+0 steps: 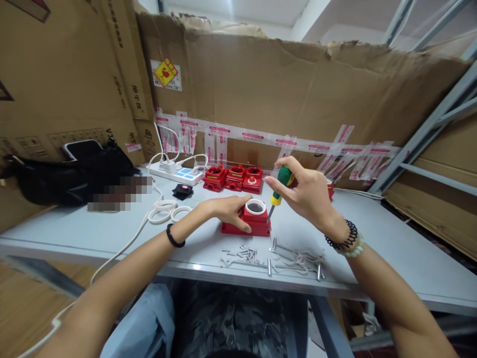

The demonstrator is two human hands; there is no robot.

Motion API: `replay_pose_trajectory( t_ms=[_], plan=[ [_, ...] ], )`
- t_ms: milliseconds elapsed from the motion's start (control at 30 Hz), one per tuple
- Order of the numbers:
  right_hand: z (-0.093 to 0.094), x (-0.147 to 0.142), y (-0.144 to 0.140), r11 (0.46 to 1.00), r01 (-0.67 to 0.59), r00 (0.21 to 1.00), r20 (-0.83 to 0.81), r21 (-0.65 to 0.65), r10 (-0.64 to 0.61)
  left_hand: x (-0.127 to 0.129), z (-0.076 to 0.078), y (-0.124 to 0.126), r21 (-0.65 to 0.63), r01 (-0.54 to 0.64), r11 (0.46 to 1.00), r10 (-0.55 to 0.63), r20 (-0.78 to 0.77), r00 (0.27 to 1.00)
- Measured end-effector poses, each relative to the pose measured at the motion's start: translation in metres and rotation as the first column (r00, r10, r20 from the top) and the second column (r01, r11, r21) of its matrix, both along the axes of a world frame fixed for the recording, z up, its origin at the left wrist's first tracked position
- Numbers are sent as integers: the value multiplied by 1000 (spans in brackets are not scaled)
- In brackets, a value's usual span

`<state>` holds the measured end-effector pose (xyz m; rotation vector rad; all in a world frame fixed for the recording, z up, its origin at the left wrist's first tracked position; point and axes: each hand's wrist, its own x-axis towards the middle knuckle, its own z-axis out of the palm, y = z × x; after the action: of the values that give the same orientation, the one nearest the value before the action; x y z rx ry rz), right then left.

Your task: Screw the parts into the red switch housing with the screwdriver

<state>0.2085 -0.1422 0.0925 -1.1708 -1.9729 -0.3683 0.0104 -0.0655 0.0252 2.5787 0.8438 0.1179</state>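
red housing: set on the grey table, near its front edge; a white ring is seated on its round top opening.
left hand: laid on the left side of the red housing, fingers curled over its top and front, pressing it down.
right hand: raised just right of the red housing, fingers closed around a screwdriver.
screwdriver: green and yellow handle, tilted; its tip is pointed down at the right edge of the red housing.
screws: a loose scatter is lain in front of the red housing, with white clips tangled beside them.
3 red units: lined up in a row behind the red housing.
power strip: placed behind and left of the red housing, plugs and white cable attached.
black bag: kept far left of the red housing, against cardboard.
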Motion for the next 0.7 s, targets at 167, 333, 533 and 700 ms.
replay_pose_trajectory(
  t_ms=[167,333,533,700],
  plan=[
    [3,2,-5,932,-269,963,-32,-244,269,0,1,-1,-1,-6,1000,6,-11,1000],
    [1,-5,-4,999,26,999,30,-39,-25,1,-1,0,12,0,1000,0,-6,1000],
    [8,-5,-10,929,-242,968,-7,-281,250,1,-1,0,6,15,1000,-16,14,1000],
    [5,-8,-10,997,-5,999,42,-75,8,1,-1,0,-1,12,1000,-12,8,1000]
  ],
)
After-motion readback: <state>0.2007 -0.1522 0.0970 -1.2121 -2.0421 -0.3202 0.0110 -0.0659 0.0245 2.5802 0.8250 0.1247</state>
